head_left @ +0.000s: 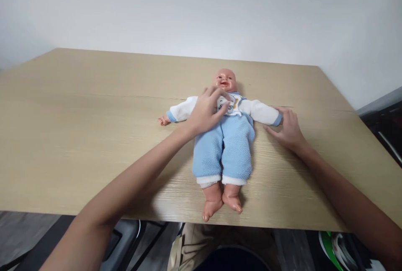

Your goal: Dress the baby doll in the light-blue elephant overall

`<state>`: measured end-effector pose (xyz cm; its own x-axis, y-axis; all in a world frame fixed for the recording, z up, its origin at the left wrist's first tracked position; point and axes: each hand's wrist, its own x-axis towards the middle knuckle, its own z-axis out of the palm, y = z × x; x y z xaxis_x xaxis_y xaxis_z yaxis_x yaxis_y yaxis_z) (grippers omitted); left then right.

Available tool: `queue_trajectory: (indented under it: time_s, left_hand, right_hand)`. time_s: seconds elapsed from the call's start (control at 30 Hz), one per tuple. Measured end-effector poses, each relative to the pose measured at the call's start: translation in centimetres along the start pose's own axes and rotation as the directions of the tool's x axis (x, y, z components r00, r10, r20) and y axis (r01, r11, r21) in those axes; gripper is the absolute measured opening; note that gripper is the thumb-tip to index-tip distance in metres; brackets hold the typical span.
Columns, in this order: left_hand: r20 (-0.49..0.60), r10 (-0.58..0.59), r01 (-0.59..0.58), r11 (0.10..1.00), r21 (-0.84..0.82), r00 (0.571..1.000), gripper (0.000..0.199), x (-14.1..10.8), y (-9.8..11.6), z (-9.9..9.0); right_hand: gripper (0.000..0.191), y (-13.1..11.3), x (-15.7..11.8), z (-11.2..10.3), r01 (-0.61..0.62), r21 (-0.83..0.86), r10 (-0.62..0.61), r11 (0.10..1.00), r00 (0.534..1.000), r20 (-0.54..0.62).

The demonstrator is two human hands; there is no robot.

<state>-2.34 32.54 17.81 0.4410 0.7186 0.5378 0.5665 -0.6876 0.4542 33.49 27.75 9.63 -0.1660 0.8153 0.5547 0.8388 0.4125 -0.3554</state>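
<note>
A baby doll [237, 145] lies on its back on the table, head toward the wall and bare feet toward me. It wears light blue trousers, a white long-sleeved top with blue cuffs, and a bib with a cartoon face [231, 105]. Over the doll's chest is my left hand [207, 109], its thumb and fingers apart and curved beside the bib, covering part of it. My right hand [289, 130] has its fingers closed around the end of the doll's outstretched arm [262, 112], at the blue cuff, hiding the doll's hand there. The doll's other arm [184, 109] stretches out to the left.
The light wooden table [94, 137] has a seam across it and meets a white wall [188, 11] at the back. A dark object [386, 124] stands beyond the right edge. Below the front edge are a grey and black item [122, 241] and a green and white item [329, 248].
</note>
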Motion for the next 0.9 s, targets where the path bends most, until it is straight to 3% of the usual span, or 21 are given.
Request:
queue_trajectory:
  time_s: [0.1,0.17,0.27,0.37,0.47,0.57,0.63,0.73,0.9]
  left_hand:
    - [0.148,0.131,-0.127,0.991,-0.033,0.980,0.027,2.9,1.4,2.3]
    - [0.275,0.191,-0.184,0.982,-0.051,0.942,0.035,4.7,1.8,4.0]
    - [0.438,0.205,-0.205,0.978,-0.046,0.876,0.061,6.7,1.9,5.8]
    - [0.491,0.176,-0.198,0.980,-0.007,0.853,0.070,7.4,2.0,6.6]
    - [0.469,0.191,-0.221,0.975,0.009,0.862,0.061,7.1,1.9,6.7]
    - [0.392,0.207,-0.208,0.977,-0.038,0.896,0.050,6.5,1.4,6.6]
    - [0.314,0.202,-0.176,0.978,-0.108,0.928,0.048,6.2,0.9,6.7]
    - [0.180,0.165,-0.115,0.958,-0.261,0.970,0.046,5.8,0.1,6.6]
    - [0.014,0.044,-0.030,0.842,-0.539,0.999,0.050,5.3,-0.8,6.5]
  right_hand:
    - [0.056,0.5,0.4,0.2,-0.045,0.017,0.045,0.999,0.999,-0.011]
    - [0.045,-0.1,0.6,-0.1,-0.069,0.034,0.071,0.997,0.996,-0.055]
    - [0.043,-2.0,0.8,-0.7,-0.134,0.189,0.160,0.973,0.979,-0.126]
    - [0.052,-4.3,0.6,-1.0,-0.173,0.388,0.247,0.905,0.958,-0.149]
    - [0.064,-5.4,0.3,-0.6,-0.167,0.539,0.266,0.825,0.958,-0.110]
    - [0.090,-4.7,-0.2,0.2,-0.193,0.643,0.282,0.742,0.959,-0.038]
    - [0.097,-3.9,-0.5,0.7,-0.255,0.666,0.293,0.701,0.954,0.057]
    - [0.078,-3.2,-0.8,1.2,-0.327,0.586,0.243,0.741,0.945,0.220]
    - [0.049,-4.1,-0.1,1.9,-0.151,0.449,0.017,0.880,0.957,0.290]
